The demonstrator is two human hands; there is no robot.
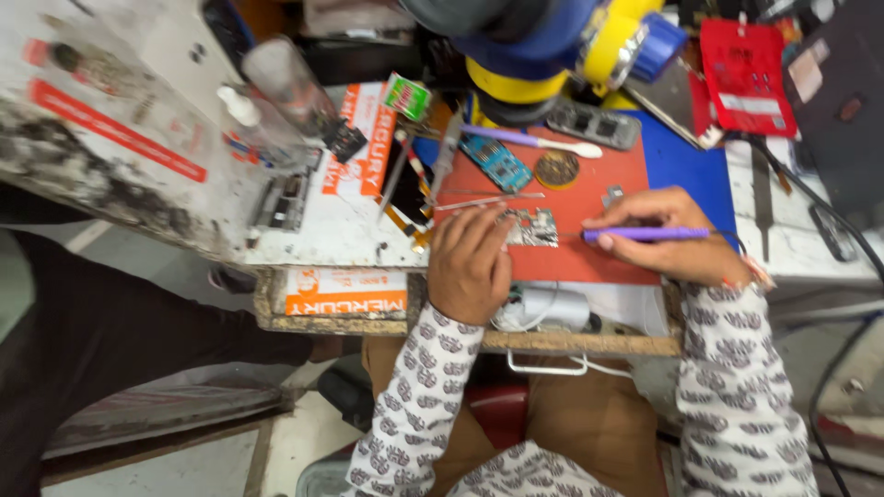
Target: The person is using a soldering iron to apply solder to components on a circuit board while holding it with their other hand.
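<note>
My left hand (471, 260) rests palm down on the red mat (589, 198), its fingers pressing the left edge of a small circuit board (534, 228). My right hand (665, 232) grips a purple pen-shaped tool (645, 235) lying level, its tip pointing left toward the board. A second purple tool with a white tip (534, 142) lies further back on the mat. Thin metal tweezers (483, 200) lie just beyond my left fingers.
A blue circuit board (497, 163), a round brown tin (557, 169) and a grey phone frame (594, 123) sit at the back of the mat. Clear bottles (276, 92) stand at left. A yellow and blue lamp head (552, 46) hangs above. A red pouch (744, 75) lies at right.
</note>
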